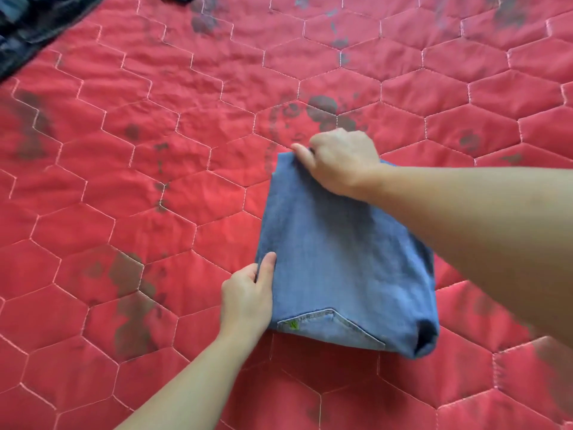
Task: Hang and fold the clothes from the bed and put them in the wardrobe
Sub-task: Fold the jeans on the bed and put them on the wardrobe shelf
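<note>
Our left hand (246, 301) and right hand (339, 162) pinch the folded blue denim jeans (335, 268) at seven and twelve o'clock on the red hexagon-quilted bed (124, 197); the green pocket tag (293, 325) is unreadable.

Matt denim jeans (335, 274) on stitched cloth quilt (155, 181).

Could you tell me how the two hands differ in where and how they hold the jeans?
The right hand pinches the far corner of the jeans with curled fingers; the left hand grips the near left edge, thumb on top. The right arm crosses over the denim; the left arm stays beside it. Both hold the same folded bundle on the quilt.
</note>
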Action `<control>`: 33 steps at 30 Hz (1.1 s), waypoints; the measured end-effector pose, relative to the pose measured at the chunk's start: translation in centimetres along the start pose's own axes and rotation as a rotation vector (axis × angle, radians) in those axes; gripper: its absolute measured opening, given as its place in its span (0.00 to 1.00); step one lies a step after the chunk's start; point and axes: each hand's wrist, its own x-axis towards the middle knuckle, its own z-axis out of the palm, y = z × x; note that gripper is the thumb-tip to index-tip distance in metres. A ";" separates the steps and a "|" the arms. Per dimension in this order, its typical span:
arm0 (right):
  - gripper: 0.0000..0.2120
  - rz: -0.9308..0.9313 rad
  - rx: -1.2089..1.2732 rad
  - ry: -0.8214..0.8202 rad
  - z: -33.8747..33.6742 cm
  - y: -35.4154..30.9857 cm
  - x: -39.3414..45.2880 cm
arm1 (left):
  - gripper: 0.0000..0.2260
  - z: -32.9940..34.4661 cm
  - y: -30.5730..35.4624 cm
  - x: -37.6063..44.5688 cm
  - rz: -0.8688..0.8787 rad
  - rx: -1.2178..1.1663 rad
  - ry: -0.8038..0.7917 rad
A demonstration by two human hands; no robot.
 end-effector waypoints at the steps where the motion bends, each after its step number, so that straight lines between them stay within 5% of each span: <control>1: 0.24 0.034 -0.003 0.007 0.2 0.3 0.4 | 0.26 0.1 0.2 0.0 -0.019 0.017 0.005; 6: 0.23 0.112 0.026 -0.039 2.5 1.1 0.1 | 0.29 0.4 0.3 0.4 -0.049 0.113 0.033; 10: 0.16 0.140 0.230 0.183 0.9 0.7 -2.1 | 0.26 -0.1 -0.1 0.0 0.037 0.273 0.080; 13: 0.27 0.277 0.310 0.240 -0.3 1.9 -8.3 | 0.18 -0.1 -0.1 -0.8 0.044 0.133 0.133; 15: 0.35 0.539 0.385 0.188 -0.4 3.1 -12.6 | 0.12 0.0 0.9 -1.1 -0.076 -0.004 0.144; 19: 0.39 0.992 0.815 0.036 0.7 3.1 -16.7 | 0.32 0.0 2.8 -0.4 -0.274 0.061 -0.054; 25: 0.31 0.992 1.112 -0.072 1.1 1.7 -17.6 | 0.33 -0.2 2.8 -0.1 -0.299 0.102 -0.258; 30: 0.38 0.922 1.373 -0.588 0.6 4.5 -19.8 | 0.29 -1.3 1.7 -2.1 -0.455 -0.307 -0.556; 33: 0.35 0.883 1.497 -0.657 1.0 4.9 -20.9 | 0.31 -2.0 1.8 -1.8 -0.564 -0.439 -0.740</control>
